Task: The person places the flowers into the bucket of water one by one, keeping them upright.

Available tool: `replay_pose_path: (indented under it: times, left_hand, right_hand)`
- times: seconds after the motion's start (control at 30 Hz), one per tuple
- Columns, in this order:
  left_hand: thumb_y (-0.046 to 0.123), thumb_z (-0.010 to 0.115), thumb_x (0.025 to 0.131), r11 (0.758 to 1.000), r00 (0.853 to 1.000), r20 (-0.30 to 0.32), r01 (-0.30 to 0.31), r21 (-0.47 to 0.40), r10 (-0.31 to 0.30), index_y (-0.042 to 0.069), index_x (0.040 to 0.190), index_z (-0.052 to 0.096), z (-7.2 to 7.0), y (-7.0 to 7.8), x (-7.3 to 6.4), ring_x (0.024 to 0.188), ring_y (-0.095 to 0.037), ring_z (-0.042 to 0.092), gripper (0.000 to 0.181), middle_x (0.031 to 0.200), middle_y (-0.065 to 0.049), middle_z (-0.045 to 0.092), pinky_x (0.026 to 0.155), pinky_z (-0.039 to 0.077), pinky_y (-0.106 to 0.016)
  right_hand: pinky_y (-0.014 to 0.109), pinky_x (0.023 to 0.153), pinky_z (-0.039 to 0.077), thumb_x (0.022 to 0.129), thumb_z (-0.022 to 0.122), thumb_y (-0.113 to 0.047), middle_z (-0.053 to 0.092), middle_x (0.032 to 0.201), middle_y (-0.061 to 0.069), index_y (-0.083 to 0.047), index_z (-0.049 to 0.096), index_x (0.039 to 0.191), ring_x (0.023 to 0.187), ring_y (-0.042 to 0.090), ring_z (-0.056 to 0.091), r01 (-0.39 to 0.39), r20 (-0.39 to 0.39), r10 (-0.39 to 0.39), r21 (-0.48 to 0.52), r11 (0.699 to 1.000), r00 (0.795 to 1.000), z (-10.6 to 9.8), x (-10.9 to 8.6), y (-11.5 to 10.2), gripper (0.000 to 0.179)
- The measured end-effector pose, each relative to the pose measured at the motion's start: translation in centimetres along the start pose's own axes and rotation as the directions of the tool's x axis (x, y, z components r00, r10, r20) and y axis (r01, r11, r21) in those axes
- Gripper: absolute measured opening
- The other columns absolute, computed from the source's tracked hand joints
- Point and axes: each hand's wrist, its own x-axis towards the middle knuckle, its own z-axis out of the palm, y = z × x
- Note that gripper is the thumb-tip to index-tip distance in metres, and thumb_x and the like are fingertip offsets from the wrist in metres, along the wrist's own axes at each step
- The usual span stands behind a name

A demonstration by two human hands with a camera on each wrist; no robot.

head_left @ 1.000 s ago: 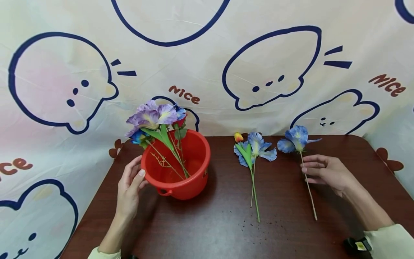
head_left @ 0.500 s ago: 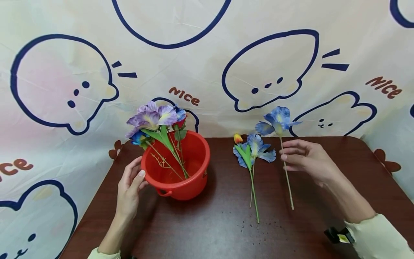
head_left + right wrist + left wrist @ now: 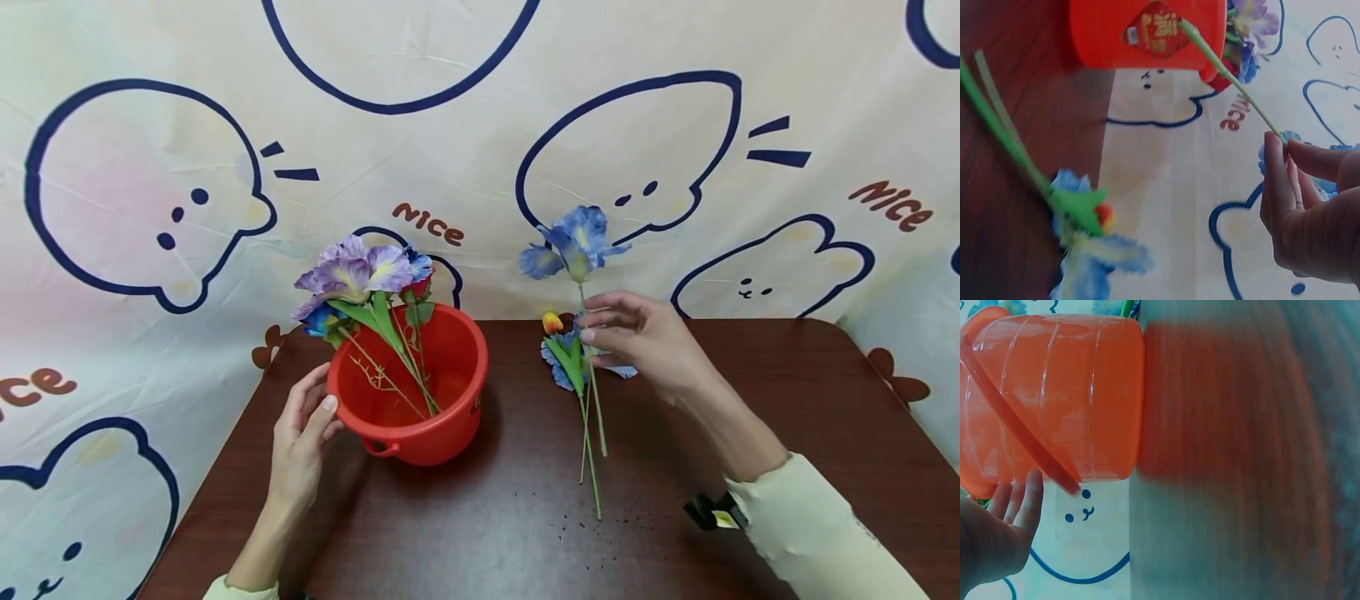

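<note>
Pale printed backdrop behind a dark brown tabletop.
Navy-outlined cartoon animals and brown "Nice" lettering decorate the backdrop; small dark specks dot the tabletop.

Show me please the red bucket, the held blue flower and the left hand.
Red bucket (image 3: 452, 362), head view: inner wall.
Held blue flower (image 3: 582, 240), head view: petals.
Left hand (image 3: 296, 446), head view: middle of hand.

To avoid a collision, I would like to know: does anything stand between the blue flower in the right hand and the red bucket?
Nothing visible does. Between the blue flower and the red bucket is open space; the purple flower leans over the bucket's far left side.
</note>
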Motion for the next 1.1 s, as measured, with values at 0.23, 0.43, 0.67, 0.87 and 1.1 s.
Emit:
replay_pose_path:
  times: [0.23, 0.43, 0.67, 0.87, 1.1]
  left_hand:
    - [0.019, 0.052, 0.113, 1.0, 1.0, -0.001, 0.007, 0.008, -0.007, 0.012, 0.161, 0.044, 0.0, 0.0, 0.0, 0.117, -0.003, 0.071, 0.049, 0.139, 0.007, 0.065, 0.089, 0.062, -0.017]
    - [0.019, 0.053, 0.113, 1.0, 1.0, -0.001, 0.012, 0.008, -0.012, 0.01, 0.161, 0.043, 0.0, 0.0, 0.0, 0.118, -0.003, 0.07, 0.05, 0.14, 0.007, 0.064, 0.089, 0.062, -0.018]
    - [0.02, 0.052, 0.113, 1.0, 1.0, 0.004, 0.018, 0.006, -0.018, 0.013, 0.161, 0.044, 0.0, 0.0, 0.1, 0.118, -0.004, 0.07, 0.048, 0.14, 0.007, 0.064, 0.09, 0.062, -0.018]
    - [0.02, 0.052, 0.113, 1.0, 1.0, 0.005, 0.016, 0.007, -0.017, 0.014, 0.16, 0.045, 0.0, 0.1, 0.1, 0.118, -0.004, 0.071, 0.048, 0.14, 0.007, 0.065, 0.09, 0.062, -0.018]
    - [0.019, 0.052, 0.113, 1.0, 1.0, 0.001, 0.014, 0.015, -0.014, 0.013, 0.16, 0.045, -0.1, 0.0, 0.1, 0.118, -0.004, 0.07, 0.048, 0.139, 0.008, 0.064, 0.089, 0.062, -0.017]
  right_hand:
    - [0.037, 0.084, 0.068, 0.1, 0.076, -0.009, 0.069, 0.132, 0.019, -0.006, 0.057, 0.146, 0.1, 0.013, 0.077, 0.028, -0.014, -0.027, 0.091, 0.995, 1.0, 2.7, 2.0, -1.9, 0.05]
    - [0.038, 0.081, 0.068, 0.1, 0.075, -0.008, 0.067, 0.133, 0.017, -0.008, 0.059, 0.146, 0.103, 0.019, 0.076, 0.071, -0.018, -0.069, 0.126, 0.989, 0.997, 4.4, 3.5, -3.4, 0.048]
    - [0.042, 0.083, 0.068, 0.1, 0.076, -0.009, 0.069, 0.133, 0.018, -0.01, 0.061, 0.143, 0.106, 0.024, 0.076, 0.086, -0.02, -0.084, 0.125, 0.988, 0.996, 6.0, 4.7, -4.9, 0.046]
    - [0.04, 0.083, 0.068, 0.099, 0.076, -0.007, 0.07, 0.131, 0.018, -0.01, 0.062, 0.142, 0.11, 0.026, 0.075, 0.1, -0.016, -0.098, 0.15, 0.984, 0.995, 7.2, 5.3, -5.5, 0.045]
    - [0.042, 0.084, 0.068, 0.099, 0.076, -0.006, 0.07, 0.131, 0.017, -0.011, 0.063, 0.142, 0.108, 0.026, 0.076, 0.128, -0.014, -0.128, 0.208, 0.97, 0.992, 8.7, 6.1, -6.1, 0.046]
